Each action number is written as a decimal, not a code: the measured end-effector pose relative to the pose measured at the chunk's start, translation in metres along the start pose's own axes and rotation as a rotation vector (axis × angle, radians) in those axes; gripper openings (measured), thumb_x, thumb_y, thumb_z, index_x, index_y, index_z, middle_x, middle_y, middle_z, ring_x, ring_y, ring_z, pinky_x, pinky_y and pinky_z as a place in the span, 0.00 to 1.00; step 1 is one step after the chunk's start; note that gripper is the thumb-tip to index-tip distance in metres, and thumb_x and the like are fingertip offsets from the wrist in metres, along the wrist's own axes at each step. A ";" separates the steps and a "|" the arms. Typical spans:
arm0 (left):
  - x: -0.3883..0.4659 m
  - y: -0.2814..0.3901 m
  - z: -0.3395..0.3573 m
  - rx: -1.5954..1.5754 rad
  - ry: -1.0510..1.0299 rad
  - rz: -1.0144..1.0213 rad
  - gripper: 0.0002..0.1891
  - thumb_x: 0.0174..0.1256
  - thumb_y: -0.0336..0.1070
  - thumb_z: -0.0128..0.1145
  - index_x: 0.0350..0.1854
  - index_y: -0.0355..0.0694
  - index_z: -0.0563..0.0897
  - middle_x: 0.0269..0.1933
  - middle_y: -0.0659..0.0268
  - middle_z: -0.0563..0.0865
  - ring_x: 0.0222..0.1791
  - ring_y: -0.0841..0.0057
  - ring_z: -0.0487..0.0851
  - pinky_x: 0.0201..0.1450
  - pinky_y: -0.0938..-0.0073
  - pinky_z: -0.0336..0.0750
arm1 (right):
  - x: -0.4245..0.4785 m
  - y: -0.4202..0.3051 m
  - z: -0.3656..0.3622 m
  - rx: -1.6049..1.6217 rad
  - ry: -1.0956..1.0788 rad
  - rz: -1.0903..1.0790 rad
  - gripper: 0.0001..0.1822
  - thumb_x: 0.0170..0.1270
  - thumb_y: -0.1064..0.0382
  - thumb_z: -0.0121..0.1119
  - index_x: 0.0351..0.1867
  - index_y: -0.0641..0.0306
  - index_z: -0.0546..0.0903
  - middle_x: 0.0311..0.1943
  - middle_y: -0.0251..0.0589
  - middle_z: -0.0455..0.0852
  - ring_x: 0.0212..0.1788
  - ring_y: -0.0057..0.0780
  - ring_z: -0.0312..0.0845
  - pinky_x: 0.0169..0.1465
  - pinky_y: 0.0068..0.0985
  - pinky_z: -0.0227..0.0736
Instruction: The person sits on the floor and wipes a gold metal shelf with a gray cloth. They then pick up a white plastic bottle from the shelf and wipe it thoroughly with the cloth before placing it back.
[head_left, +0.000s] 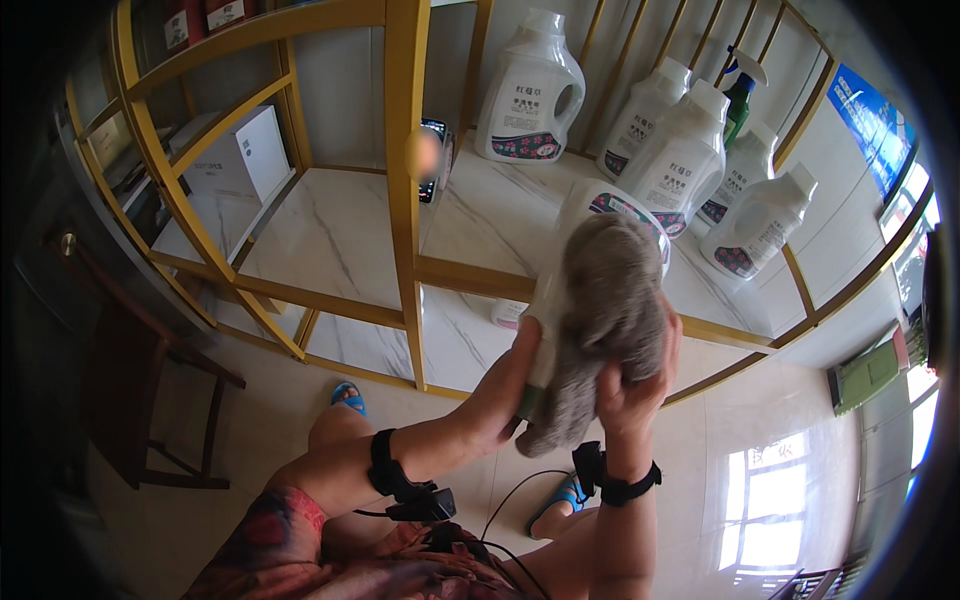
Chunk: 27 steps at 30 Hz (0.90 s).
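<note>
In front of the shelf, a white plastic detergent bottle (551, 289) is held tilted, its flower-printed label end pointing away from me. My left hand (510, 382) grips its left side near the lower end. A fluffy grey-brown cloth (611, 300) covers much of the bottle and hangs down past my wrists' level. My right hand (641, 382) holds this cloth against the bottle from the right. The cloth hides part of the bottle and some of my fingers.
Several similar white bottles (529, 97) stand on the marble-patterned shelf (480, 225) with a gold metal frame (405, 195). A green spray bottle (739, 109) is behind them. A phone (427, 187) leans near the upright. Left are a white box (232, 154) and a wooden chair (120, 375).
</note>
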<state>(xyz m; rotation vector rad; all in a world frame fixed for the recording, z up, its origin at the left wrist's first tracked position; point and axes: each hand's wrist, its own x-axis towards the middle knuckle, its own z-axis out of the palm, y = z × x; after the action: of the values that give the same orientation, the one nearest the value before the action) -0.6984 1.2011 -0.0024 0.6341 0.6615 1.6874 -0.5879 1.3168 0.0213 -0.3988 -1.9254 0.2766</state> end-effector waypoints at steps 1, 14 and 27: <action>0.002 0.000 0.001 -0.118 -0.021 -0.037 0.36 0.75 0.64 0.33 0.75 0.44 0.54 0.70 0.61 0.68 0.68 0.72 0.70 0.70 0.68 0.68 | -0.001 0.008 0.001 -0.001 0.035 0.052 0.32 0.43 0.63 0.56 0.56 0.72 0.77 0.54 0.60 0.78 0.57 0.57 0.74 0.62 0.43 0.66; -0.001 0.012 0.006 -0.220 0.045 -0.091 0.40 0.70 0.72 0.34 0.72 0.43 0.62 0.66 0.64 0.74 0.64 0.75 0.75 0.67 0.70 0.70 | -0.024 -0.027 0.012 -0.043 0.061 -0.185 0.33 0.55 0.53 0.60 0.62 0.66 0.72 0.61 0.61 0.73 0.64 0.59 0.69 0.65 0.45 0.58; 0.007 0.005 0.009 -0.141 0.131 -0.034 0.39 0.72 0.69 0.34 0.73 0.42 0.61 0.66 0.65 0.74 0.66 0.75 0.72 0.69 0.68 0.67 | -0.040 0.061 0.017 -0.006 0.155 0.036 0.26 0.63 0.48 0.57 0.51 0.71 0.79 0.53 0.58 0.79 0.56 0.54 0.74 0.61 0.44 0.64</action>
<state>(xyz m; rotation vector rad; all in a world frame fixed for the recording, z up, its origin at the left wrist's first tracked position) -0.6971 1.2083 0.0076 0.4131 0.6352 1.7372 -0.5812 1.3569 -0.0422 -0.4468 -1.7694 0.2559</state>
